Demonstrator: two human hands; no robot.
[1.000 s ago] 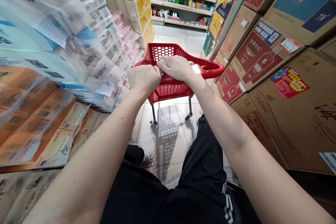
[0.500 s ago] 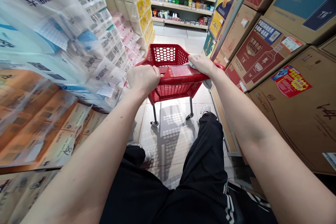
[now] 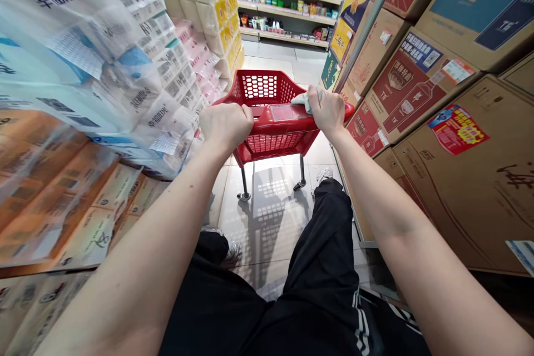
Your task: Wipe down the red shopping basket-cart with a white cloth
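A red plastic shopping cart (image 3: 271, 147) stands on the floor straight in front of me. My left hand (image 3: 227, 125) is closed around the left end of its handle (image 3: 283, 114). On the right part of the handle, my right hand (image 3: 328, 110) grips a pale cloth (image 3: 306, 100), which lies pressed on the red bar and sticks out to the left of the fingers. The fingertips of both hands are hidden from above. What shows of the cart's basket (image 3: 259, 84) is its honeycomb wall; most of the inside is behind the handle.
Wrapped tissue packs (image 3: 137, 89) are stacked close along the left. Cardboard cartons (image 3: 417, 86) rise close on the right. A shelf (image 3: 292, 8) with bottles and tubes crosses the far end of the tiled aisle (image 3: 273, 250). My feet are behind the cart's wheels.
My right hand has slid to the right along the handle, and more of the cloth now shows. My left hand keeps its hold, and the cart looks still.
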